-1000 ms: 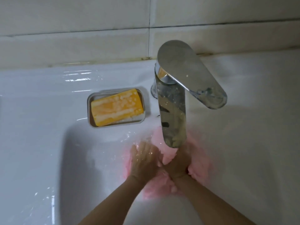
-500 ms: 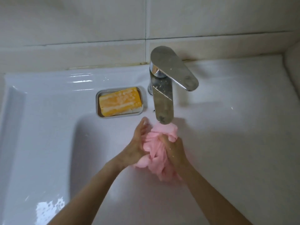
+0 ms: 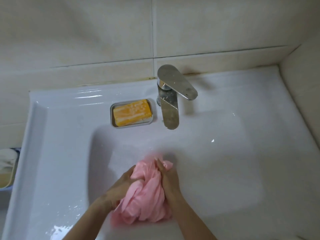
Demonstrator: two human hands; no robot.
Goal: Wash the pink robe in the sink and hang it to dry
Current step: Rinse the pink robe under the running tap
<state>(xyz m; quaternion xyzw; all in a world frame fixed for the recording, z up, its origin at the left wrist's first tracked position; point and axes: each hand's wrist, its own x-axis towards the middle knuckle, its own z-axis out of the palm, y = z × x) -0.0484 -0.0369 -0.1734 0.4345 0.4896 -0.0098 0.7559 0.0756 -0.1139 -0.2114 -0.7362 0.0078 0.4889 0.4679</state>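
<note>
The pink robe [image 3: 147, 200] is bunched into a wet wad above the basin of the white sink [image 3: 58, 153]. My left hand [image 3: 121, 186] grips the wad from its left side, fingers curled into the cloth. My right hand [image 3: 168, 179] clasps it from the right, fingers wrapped over the top folds. The robe hangs between both hands, near the front of the basin and well below the chrome faucet [image 3: 170, 101]. No water stream shows under the spout.
A metal soap dish [image 3: 112, 118] with a yellow soap bar [image 3: 132, 112] stands left of the faucet. Tiled walls rise behind and at the right. A tub with a white cloth [image 3: 7, 167] sits beyond the sink's left edge.
The robe went from lying under the spout to being gathered and lifted in both hands, then drawn toward the basin's front. The view pulled back and up.
</note>
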